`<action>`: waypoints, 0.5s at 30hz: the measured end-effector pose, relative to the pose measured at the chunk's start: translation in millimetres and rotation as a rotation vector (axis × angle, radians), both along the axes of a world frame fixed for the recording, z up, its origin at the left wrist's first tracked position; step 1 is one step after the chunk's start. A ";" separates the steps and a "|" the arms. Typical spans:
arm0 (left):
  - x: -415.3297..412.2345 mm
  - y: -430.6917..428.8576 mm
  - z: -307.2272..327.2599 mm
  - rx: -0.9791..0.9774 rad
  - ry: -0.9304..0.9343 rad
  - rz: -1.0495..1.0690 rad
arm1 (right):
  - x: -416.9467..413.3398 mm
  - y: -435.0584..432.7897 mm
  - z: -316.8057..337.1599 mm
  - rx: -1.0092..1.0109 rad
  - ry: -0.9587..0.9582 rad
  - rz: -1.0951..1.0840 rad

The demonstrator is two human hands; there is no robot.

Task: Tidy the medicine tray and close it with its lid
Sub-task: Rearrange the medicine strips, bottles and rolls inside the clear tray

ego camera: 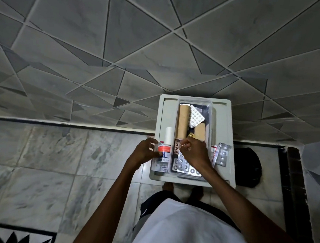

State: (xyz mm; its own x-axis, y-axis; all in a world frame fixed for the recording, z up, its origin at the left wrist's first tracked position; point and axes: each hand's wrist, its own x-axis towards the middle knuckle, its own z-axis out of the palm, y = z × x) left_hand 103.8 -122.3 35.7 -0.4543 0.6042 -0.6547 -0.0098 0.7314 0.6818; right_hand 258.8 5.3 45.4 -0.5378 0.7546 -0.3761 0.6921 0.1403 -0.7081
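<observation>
**Both hands at the near end of the medicine tray**

The left hand (146, 150) reaches in from the stool's (233, 116) left edge, fingers curled round a small white bottle (166, 143) with a red band. The right hand (193, 151) hangs over the tray's near end, thumb and forefinger pinched on something too small to make out.

The clear plastic tray (211, 125) sits along the middle of the pale, square-topped stool. It holds two tan cardboard tubes (182, 121), a white blister sheet (195, 117) tilted against them, and foil blister strips (182, 165) lying flat at the near end. Another foil strip (222, 155) lies outside by the right edge.
</observation>
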 end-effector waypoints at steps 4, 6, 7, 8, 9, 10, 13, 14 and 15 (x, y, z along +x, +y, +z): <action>10.0 -1.6 -3.1 0.026 0.143 -0.318 | 2.6 -6.2 -1.9 -0.007 0.003 -0.019; 17.9 -2.1 -5.6 0.037 0.251 -0.371 | 4.9 -5.3 -1.7 0.025 -0.014 -0.033; 21.8 -1.9 -6.7 0.053 0.300 -0.371 | 6.8 -3.9 -1.5 0.046 -0.011 -0.042; 24.9 -1.7 -6.2 0.071 0.354 -0.366 | 9.0 -2.2 -0.3 0.059 -0.004 -0.053; 27.2 -1.3 -7.3 0.092 0.400 -0.358 | 12.1 -0.6 1.0 0.073 0.001 -0.063; 28.5 -1.1 -5.3 0.101 0.432 -0.356 | 16.0 1.8 1.7 0.085 -0.002 -0.069; 25.5 -4.6 0.7 0.120 0.484 -0.369 | 30.3 8.5 2.9 0.128 -0.001 -0.091; 22.9 -6.5 4.4 0.120 0.484 -0.369 | 35.3 9.8 4.0 0.136 0.005 -0.103; 19.3 -8.5 7.5 0.124 0.485 -0.364 | 39.6 11.0 4.2 0.139 0.006 -0.117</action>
